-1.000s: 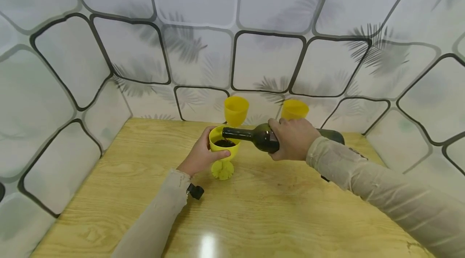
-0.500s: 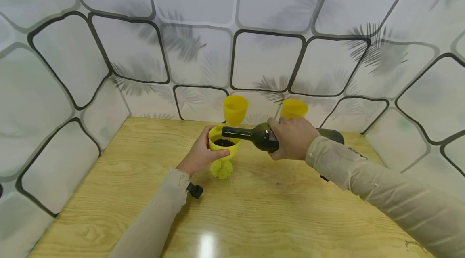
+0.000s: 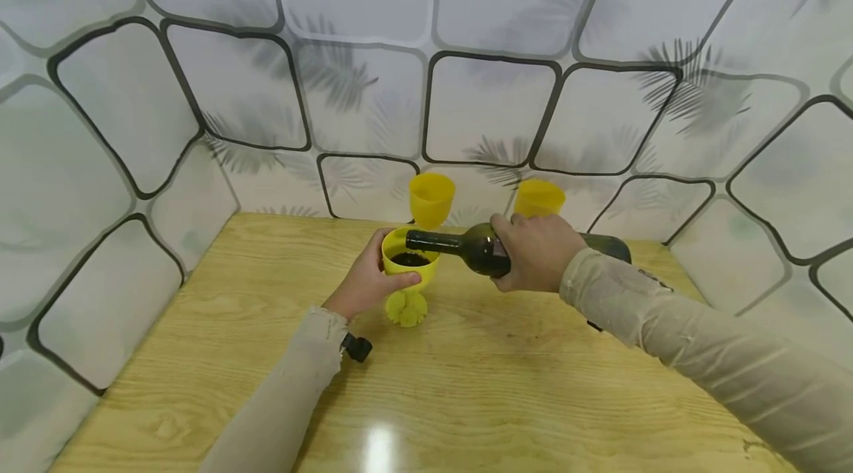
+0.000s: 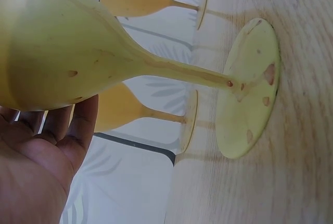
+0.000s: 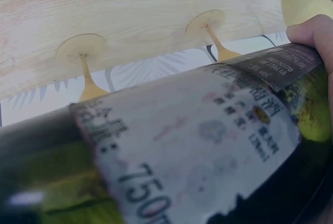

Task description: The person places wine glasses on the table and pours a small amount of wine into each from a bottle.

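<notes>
My left hand (image 3: 369,280) holds a yellow goblet (image 3: 428,277) by its bowl, thumb across the near side. Dark liquid (image 3: 409,259) lies inside it. In the left wrist view the goblet's round foot (image 4: 250,89) stands on the table, with reddish drops and streaks on foot and stem. My right hand (image 3: 540,252) grips a dark green wine bottle (image 3: 483,249), tipped nearly level. Its neck reaches over the goblet's rim, the mouth above the liquid. The right wrist view shows the bottle's pale label (image 5: 197,141) up close.
Two more yellow goblets stand at the back of the table, one behind the held goblet (image 3: 432,199), the other goblet (image 3: 540,197) partly hidden behind my right hand. A patterned wall (image 3: 493,110) rises at the back edge of the wooden table (image 3: 480,391).
Both hands keep their hold and barely move. A thin dark trickle showed under the bottle's mouth a second ago; none is visible there now.
</notes>
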The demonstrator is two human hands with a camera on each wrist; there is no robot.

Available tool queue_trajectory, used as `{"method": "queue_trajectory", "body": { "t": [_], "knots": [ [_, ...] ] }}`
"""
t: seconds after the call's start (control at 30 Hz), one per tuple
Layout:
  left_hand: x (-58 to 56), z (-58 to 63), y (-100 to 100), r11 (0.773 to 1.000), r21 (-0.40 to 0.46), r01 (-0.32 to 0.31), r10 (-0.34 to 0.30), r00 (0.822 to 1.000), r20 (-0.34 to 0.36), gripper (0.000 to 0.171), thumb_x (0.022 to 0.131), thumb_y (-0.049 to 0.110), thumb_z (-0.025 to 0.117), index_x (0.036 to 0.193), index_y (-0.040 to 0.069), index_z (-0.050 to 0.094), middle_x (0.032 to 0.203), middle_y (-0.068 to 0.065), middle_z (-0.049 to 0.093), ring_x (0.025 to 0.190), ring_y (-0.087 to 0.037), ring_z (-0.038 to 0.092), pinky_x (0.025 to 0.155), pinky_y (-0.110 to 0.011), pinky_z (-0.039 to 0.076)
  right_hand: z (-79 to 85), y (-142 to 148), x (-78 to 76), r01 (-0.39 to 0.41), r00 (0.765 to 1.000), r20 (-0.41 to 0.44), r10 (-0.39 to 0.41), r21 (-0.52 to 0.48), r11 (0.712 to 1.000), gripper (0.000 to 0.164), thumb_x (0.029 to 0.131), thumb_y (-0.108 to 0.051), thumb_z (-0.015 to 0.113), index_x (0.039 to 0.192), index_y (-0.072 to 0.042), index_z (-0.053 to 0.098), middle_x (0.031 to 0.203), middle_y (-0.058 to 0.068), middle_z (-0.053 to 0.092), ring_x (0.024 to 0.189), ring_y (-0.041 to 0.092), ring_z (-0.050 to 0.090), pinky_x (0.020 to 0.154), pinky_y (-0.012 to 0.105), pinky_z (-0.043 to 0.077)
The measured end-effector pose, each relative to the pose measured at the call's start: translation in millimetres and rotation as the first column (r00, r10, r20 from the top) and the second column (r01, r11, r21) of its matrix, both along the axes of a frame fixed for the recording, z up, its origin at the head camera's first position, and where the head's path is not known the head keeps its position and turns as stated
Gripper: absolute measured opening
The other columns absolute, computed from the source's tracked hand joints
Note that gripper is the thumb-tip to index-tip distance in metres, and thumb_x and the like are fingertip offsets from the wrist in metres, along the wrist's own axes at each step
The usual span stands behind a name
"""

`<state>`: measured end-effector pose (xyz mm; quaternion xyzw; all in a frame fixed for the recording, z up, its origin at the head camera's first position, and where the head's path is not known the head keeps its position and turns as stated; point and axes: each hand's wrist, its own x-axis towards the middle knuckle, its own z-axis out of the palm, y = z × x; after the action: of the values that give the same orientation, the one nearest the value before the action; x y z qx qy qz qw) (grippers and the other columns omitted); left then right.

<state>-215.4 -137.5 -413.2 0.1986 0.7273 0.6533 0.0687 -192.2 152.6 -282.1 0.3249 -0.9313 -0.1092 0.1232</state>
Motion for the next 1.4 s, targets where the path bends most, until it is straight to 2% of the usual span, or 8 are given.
{"method": "queue_trajectory", "body": {
  "t": [0.43,0.83,1.4],
  "knots": [
    [-0.3,0.6,-0.7,1.000,0.003,0.003,-0.003,1.000,0.002,0.076,0.090,0.022,0.084,0.150,0.024,0.038,0.137,-0.009,0.056,0.120,-0.027,0.060,0.102,-0.044,0.053,0.9,-4.3,-2.5,-0.001,1.000,0.013,0.001,0.002,1.000,0.064,0.068,-0.053,0.088,0.099,-0.009,0.053,0.068,0.001,0.053,0.049,0.016,0.049,0.047,0.034,0.048],
    [-0.8,0.2,-0.7,1.000,-0.006,-0.007,0.007,1.000,-0.003,0.075,0.089,0.024,0.084,0.149,0.021,0.038,0.137,-0.009,0.056,0.121,-0.027,0.059,0.103,-0.045,0.052,-0.1,-3.8,-4.6,-0.021,1.000,-0.022,0.021,0.016,1.000,0.064,0.067,-0.054,0.087,0.096,-0.010,0.051,0.066,0.000,0.051,0.048,0.015,0.047,0.045,0.033,0.047],
    [-0.1,0.8,-0.5,1.000,0.014,0.007,-0.007,1.000,-0.004,0.075,0.089,0.021,0.084,0.149,0.021,0.038,0.136,-0.010,0.056,0.119,-0.028,0.059,0.101,-0.043,0.053,2.3,-4.5,-3.3,0.001,1.000,0.006,-0.001,0.022,1.000,0.063,0.068,-0.054,0.087,0.095,-0.010,0.051,0.066,0.000,0.051,0.049,0.014,0.048,0.047,0.032,0.047]
  ]
}}
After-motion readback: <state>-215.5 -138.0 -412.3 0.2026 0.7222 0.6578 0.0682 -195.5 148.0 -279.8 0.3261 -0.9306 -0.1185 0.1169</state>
